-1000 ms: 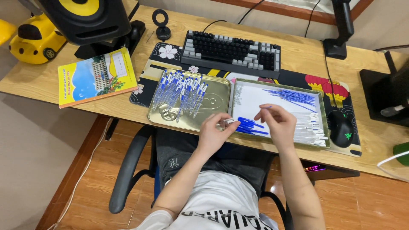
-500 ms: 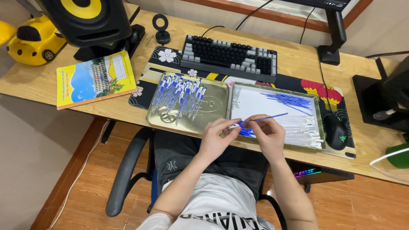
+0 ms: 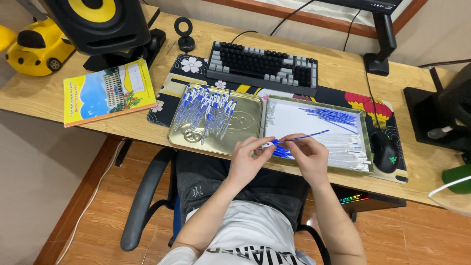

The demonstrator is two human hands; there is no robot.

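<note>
Hands together over the white-lined tray (image 3: pixel 319 114), our left hand (image 3: pixel 245 159) pinching a pen part too small to tell, our right hand (image 3: pixel 308 154) clamped on a thin blue refill (image 3: pixel 309 136), gold tray (image 3: pixel 245 105) of capped pens (image 3: pixel 206 108) just beside.

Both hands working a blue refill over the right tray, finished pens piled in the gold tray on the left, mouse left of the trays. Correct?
Not quite. In the head view the mouse sits right of the trays, beside the right tray. The rest holds: left hand and right hand hold the blue refill, pens fill the gold tray.
</note>
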